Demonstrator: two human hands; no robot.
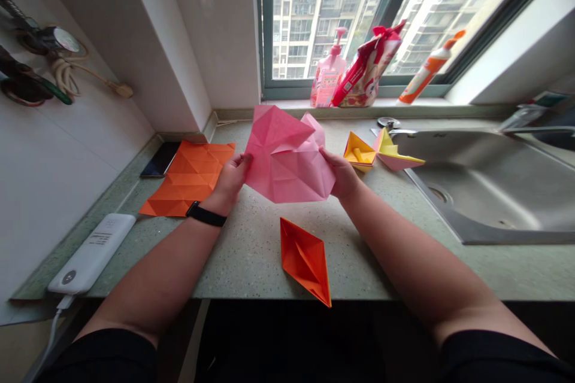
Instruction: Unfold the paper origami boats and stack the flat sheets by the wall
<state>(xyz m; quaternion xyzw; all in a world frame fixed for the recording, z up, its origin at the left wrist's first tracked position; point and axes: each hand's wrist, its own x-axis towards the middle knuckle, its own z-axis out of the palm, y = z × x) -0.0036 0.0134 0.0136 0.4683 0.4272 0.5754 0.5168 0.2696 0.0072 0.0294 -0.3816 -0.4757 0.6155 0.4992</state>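
A creased pink paper sheet (287,158), partly folded, is held up above the green counter (251,245) between both hands. My left hand (231,178) pinches its left edge, with a black band on that wrist. My right hand (342,175) grips its right edge. Close to the counter's front edge lies a folded orange paper boat (306,260). A creased orange sheet (188,178) lies flat to the left of my left hand.
Yellow folded paper (359,152) and a yellow-pink folded piece (395,152) sit beside the steel sink (489,185). A dark phone (159,160) and a white power bank (92,252) lie at the left. Bottles and a pink bag (366,69) stand on the sill.
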